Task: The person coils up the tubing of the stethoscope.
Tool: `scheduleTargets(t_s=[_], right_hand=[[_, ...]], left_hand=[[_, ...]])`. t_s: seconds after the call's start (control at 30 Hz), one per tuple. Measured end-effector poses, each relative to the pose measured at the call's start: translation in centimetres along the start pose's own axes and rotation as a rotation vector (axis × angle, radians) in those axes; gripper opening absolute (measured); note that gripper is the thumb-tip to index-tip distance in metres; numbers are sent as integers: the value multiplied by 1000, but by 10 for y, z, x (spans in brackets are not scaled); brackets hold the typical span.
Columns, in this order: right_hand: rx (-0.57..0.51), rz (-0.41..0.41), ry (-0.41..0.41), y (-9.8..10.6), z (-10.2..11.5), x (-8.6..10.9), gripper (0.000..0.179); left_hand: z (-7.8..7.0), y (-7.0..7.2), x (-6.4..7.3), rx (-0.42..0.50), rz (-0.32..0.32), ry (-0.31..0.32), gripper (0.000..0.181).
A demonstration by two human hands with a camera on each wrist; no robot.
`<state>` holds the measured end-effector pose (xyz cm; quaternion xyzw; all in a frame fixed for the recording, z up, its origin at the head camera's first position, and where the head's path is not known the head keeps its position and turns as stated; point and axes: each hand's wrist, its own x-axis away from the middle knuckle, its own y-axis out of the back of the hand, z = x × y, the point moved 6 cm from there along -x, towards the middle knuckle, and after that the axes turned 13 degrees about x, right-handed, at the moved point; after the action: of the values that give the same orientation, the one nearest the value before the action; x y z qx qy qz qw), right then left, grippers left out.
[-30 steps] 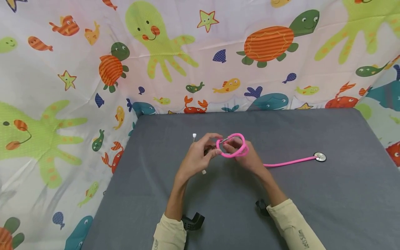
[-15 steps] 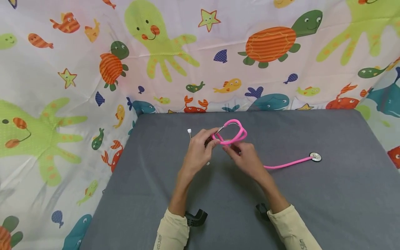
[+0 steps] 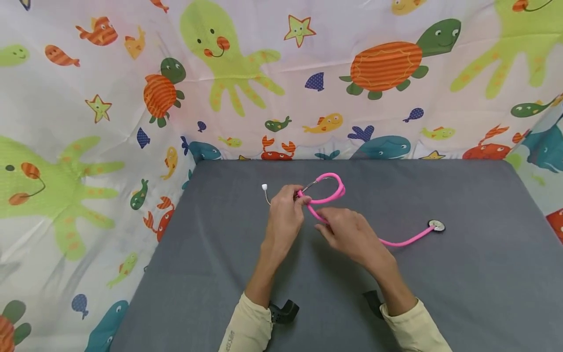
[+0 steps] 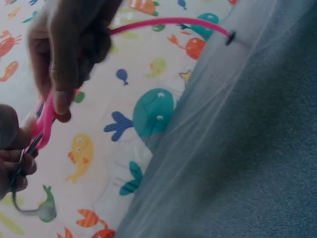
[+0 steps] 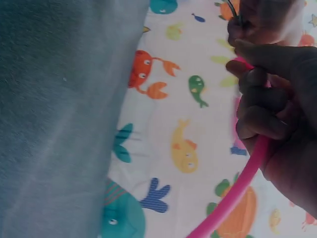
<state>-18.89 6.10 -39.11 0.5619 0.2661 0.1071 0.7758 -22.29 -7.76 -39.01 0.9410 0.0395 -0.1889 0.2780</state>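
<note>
Behind the gray table hangs a white sheet with turtles, fish and crabs, and the left hand and right hand both hold a pink stethoscope.

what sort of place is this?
Likely a makeshift recording setup, not a clinic, despite the pink stethoscope: a gray table, a curtain printed with cartoon sea animals around it, and black wrist-worn devices. Can't tell what building or room lies beyond.
</note>
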Motion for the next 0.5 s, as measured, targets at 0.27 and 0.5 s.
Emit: scheduleTargets(t_s=[0.27, 0.5], right_hand=[[195, -97, 86, 32, 3, 2, 18], [110, -211, 71, 49, -18, -5, 23]], left_hand=[[-6, -4, 9, -206, 14, -139, 19], [-25, -18, 19, -224, 183, -305, 16]])
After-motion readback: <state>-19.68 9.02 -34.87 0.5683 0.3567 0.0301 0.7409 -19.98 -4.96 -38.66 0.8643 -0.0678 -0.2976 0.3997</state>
